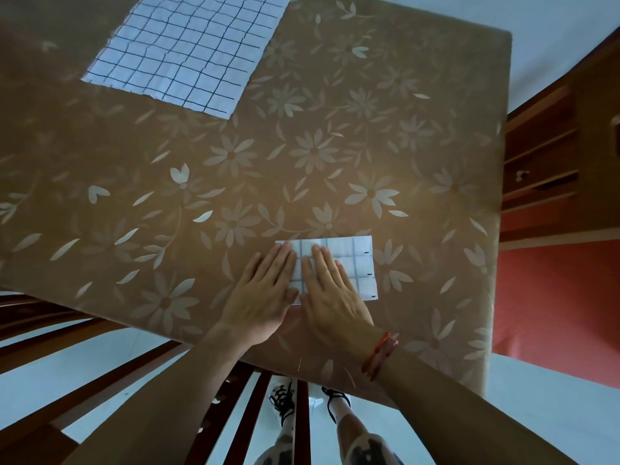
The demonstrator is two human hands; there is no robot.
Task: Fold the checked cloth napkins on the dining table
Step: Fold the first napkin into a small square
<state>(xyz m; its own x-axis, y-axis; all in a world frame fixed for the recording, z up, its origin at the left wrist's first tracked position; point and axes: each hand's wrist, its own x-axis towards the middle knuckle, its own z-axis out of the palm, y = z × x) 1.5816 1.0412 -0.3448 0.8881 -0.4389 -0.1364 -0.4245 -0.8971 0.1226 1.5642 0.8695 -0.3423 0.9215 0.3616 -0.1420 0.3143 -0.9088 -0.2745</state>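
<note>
Bare left hand (260, 297), right hand (335, 298), fingers (283, 258) straight, pressing folded napkin (357, 266), partly hidden, far napkin (188, 52) cut off

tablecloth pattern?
Brown tablecloth with pale daisy-like flowers and leaves; head view shows it.

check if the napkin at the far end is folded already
No, the far napkin lies spread out flat, much bigger than the folded napkin under the left hand and right hand.
</note>
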